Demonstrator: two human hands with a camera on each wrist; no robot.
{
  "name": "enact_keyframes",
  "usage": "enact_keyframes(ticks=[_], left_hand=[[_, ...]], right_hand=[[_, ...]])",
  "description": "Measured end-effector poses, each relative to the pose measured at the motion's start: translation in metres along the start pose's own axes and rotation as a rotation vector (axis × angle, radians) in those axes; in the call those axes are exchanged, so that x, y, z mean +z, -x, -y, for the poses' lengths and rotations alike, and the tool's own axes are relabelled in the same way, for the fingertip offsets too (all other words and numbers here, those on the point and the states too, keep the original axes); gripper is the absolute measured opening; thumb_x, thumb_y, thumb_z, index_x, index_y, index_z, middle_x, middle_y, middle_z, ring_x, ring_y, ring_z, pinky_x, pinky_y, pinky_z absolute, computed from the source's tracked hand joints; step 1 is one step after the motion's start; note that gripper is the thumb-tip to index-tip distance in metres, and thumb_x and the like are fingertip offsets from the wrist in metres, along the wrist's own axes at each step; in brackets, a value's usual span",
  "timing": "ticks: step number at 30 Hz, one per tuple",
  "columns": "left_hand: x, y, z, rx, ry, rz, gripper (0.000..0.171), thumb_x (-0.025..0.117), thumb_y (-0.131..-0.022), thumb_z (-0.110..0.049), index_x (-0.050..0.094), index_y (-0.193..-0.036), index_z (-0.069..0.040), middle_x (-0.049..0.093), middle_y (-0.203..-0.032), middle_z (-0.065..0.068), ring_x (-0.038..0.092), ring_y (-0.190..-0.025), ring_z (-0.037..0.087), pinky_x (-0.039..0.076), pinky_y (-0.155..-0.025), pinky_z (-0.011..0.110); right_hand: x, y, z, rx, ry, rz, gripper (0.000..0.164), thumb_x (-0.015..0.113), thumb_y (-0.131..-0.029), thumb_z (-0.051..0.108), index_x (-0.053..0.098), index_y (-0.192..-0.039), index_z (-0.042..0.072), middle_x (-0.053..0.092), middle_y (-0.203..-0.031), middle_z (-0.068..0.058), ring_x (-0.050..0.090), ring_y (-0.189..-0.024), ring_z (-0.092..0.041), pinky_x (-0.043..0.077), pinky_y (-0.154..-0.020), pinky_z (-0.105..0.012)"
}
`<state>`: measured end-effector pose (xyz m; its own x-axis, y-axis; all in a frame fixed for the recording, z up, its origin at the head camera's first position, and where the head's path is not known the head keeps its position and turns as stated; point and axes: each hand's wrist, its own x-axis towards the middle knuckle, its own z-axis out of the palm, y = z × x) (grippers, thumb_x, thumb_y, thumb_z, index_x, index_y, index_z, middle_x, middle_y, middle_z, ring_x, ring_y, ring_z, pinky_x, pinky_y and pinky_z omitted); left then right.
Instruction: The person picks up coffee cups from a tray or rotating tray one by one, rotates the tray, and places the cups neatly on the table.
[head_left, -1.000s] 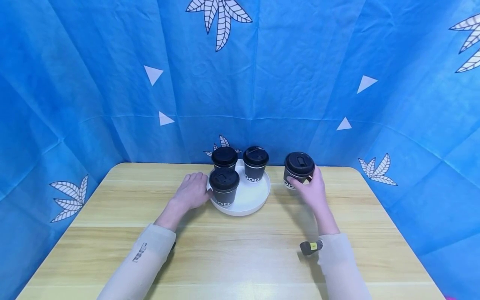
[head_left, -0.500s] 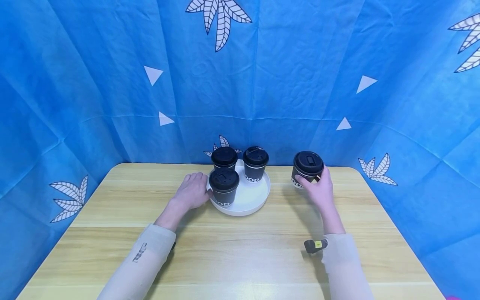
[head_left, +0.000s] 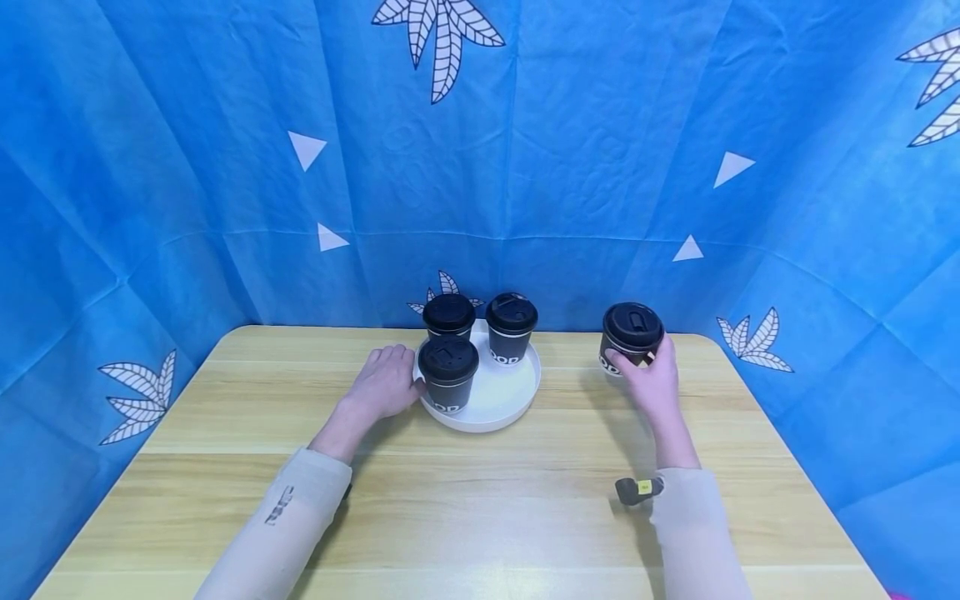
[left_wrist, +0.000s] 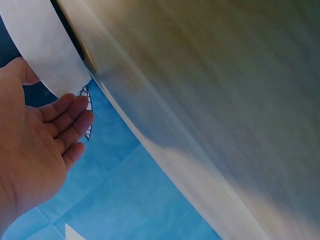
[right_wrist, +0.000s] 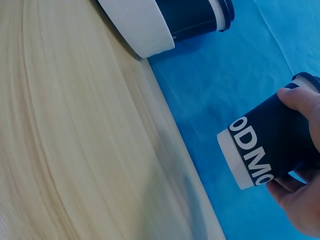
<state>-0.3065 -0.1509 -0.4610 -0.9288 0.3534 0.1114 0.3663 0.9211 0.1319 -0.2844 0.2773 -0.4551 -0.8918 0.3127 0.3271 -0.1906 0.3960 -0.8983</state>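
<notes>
My right hand [head_left: 651,377] grips a black lidded paper coffee cup [head_left: 632,327] round its side, above the table's back right. In the right wrist view the cup [right_wrist: 267,135] hangs tilted in that frame, white lettering near its pale base, thumb near the lid. My left hand [head_left: 382,385] holds the left rim of a round white tray [head_left: 498,400]. The left wrist view shows its thumb and curled fingers at the tray wall [left_wrist: 47,45]. Three similar cups stand upright on the tray: front left [head_left: 450,375], back left [head_left: 448,315] and back right [head_left: 512,329].
The light wooden table [head_left: 480,500] spans the space before me. A blue cloth [head_left: 480,167] with white leaf and triangle prints hangs behind its far edge and along both sides. A small black device [head_left: 636,490] sits at my right wrist.
My right hand has carried its coffee cup to the right, farther from the tray. The left hand, the tray and the three cups on it stay in place.
</notes>
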Motion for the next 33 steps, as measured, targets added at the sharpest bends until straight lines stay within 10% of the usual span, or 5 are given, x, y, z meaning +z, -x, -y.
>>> enact_keyframes(ticks=[33], left_hand=[[-0.001,0.001,0.000,-0.002,0.003,0.012,0.047,0.064,-0.096,-0.035,0.058,-0.124,0.002,0.060,-0.113,0.015,0.053,-0.111,0.035,0.040,-0.105,0.050]], right_hand=[[-0.031,-0.004,-0.018,0.137,-0.005,-0.119,0.090,0.079,-0.089,0.011,0.026,-0.162,0.009,0.038,-0.159,-0.019,0.040,-0.145,-0.040,0.032,-0.121,-0.053]])
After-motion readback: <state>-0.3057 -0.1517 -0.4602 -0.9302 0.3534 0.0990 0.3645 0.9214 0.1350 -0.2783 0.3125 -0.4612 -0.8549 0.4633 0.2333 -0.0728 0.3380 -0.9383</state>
